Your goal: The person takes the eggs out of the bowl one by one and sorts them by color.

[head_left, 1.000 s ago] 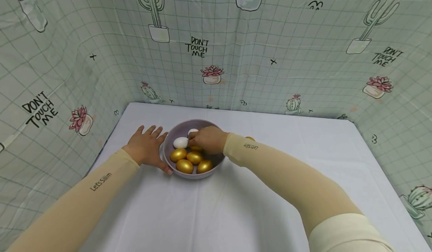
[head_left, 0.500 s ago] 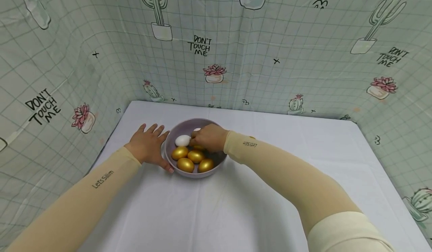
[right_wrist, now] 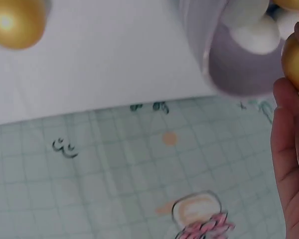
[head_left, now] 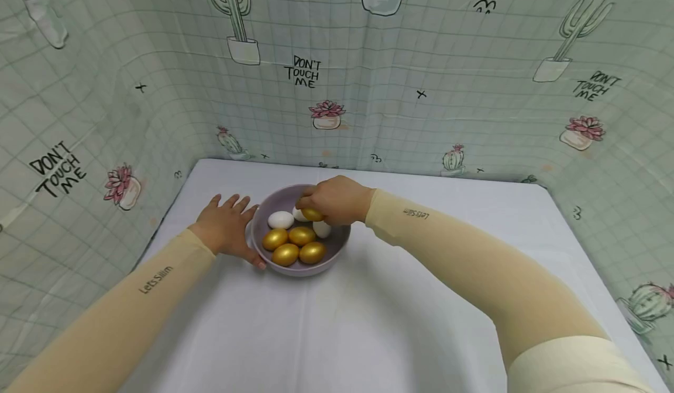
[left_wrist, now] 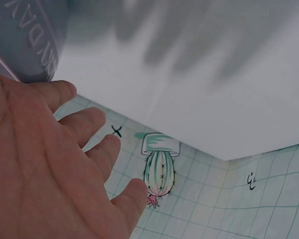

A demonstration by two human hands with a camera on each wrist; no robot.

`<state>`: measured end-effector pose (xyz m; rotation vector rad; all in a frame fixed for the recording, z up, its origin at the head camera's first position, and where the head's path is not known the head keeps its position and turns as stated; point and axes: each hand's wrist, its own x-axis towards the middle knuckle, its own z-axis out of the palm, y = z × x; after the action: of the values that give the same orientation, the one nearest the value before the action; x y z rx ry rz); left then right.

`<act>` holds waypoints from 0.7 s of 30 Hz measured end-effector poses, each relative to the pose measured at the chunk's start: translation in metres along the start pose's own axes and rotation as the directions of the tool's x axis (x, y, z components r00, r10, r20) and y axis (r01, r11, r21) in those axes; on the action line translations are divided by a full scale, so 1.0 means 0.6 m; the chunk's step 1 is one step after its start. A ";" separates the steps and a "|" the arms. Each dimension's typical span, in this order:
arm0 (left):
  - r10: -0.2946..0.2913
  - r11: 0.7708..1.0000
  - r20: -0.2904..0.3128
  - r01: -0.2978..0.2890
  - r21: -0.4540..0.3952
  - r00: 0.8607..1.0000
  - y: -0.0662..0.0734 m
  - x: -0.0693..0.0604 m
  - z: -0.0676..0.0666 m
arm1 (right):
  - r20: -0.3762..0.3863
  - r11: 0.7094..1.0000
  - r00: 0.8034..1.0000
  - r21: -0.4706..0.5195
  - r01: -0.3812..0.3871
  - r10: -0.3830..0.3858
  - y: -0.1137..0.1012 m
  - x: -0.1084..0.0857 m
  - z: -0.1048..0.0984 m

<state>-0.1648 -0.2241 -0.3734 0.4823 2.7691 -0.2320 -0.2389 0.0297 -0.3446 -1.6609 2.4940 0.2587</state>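
Left hand: grasping nothing, fingers spread and straight, thumb and index against the outside of the bowl. Bowl looks rigid and fairly light, so it'd probably slide on the white worktop if not steadied; hold it at rim or wall.

Inside: four gold eggs on the near side, three white eggs beyond them. Shells look hard and smooth, so expect rolling and slipping. Can't tell hollow from real; I'd assume light and treat as fragile. Best hold: light pinch across the widest girth.

Held gold egg: over the far half of the bowl, between thumb and fingertips of the right hand, which is pinching it. Right wrist view has the thumb on one side, a finger opposite. Contact with the eggs below: can't tell.

Far right: loose gold egg on the worktop outside the bowl, well apart from the fingers. Right wrist view only.
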 end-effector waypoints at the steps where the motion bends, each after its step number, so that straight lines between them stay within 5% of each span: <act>1: 0.000 1.000 0.001 0.000 -0.004 1.000 0.000 0.000 0.000 | -0.014 1.000 1.000 0.005 -0.008 0.008 0.004 -0.010 -0.007; 11: 0.005 1.000 0.001 -0.005 -0.016 1.000 -0.001 -0.001 0.001 | -0.087 0.995 0.992 0.039 -0.086 0.090 0.057 -0.122 -0.027; 21: 0.019 1.000 -0.031 -0.020 -0.015 0.999 0.002 -0.002 -0.002 | -0.134 0.976 0.969 0.088 -0.197 0.208 0.110 -0.238 0.043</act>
<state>-0.1633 -0.2230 -0.3722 0.5132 2.7926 -0.2006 -0.2447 0.1888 -0.3361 -1.4451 2.7465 0.0684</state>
